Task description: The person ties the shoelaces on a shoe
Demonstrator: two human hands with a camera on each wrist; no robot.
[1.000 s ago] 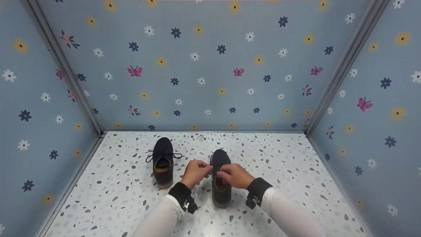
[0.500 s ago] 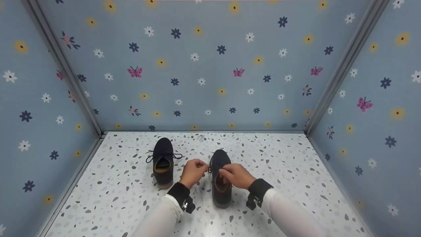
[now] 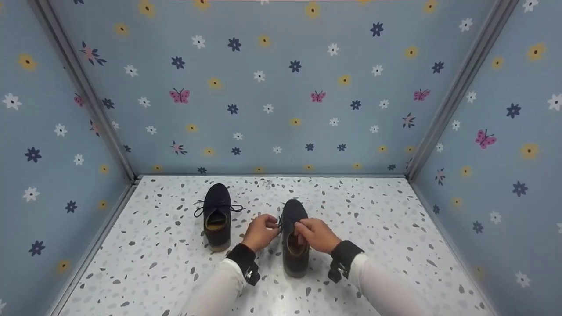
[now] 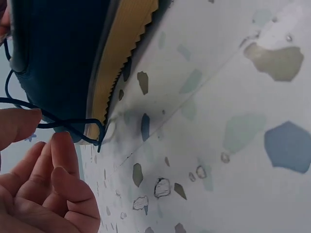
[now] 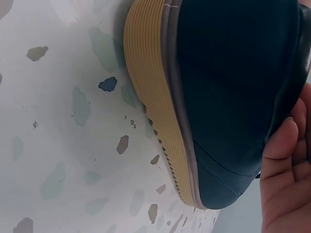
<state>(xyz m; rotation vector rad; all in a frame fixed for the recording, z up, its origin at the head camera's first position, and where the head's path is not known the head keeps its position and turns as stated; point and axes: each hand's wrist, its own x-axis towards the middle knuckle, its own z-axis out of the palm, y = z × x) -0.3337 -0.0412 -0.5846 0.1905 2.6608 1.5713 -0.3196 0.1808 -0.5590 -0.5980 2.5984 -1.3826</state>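
Observation:
A dark lace-up shoe with a pale ribbed sole stands upright on the floor, toe pointing away. At its left side is my left hand, thumb and fingers parted. The dark shoelace passes by its thumb tip in the left wrist view, bent into a loop beside the toe. My right hand pinches at the top of the shoe's opening, thumb against the collar and fingers curled inward. I cannot tell whether it pinches the tongue or a lace end there.
A matching dark shoe with its lace tied in a bow stands to the left. The speckled white floor meets flowered blue walls at the back and both sides, with grey metal strips in the corners.
My left thumb and fingers, pinched together before, have parted beside the shoe, and the lace has slipped from them. My right hand has shifted only very slightly. Both shoes stay put.

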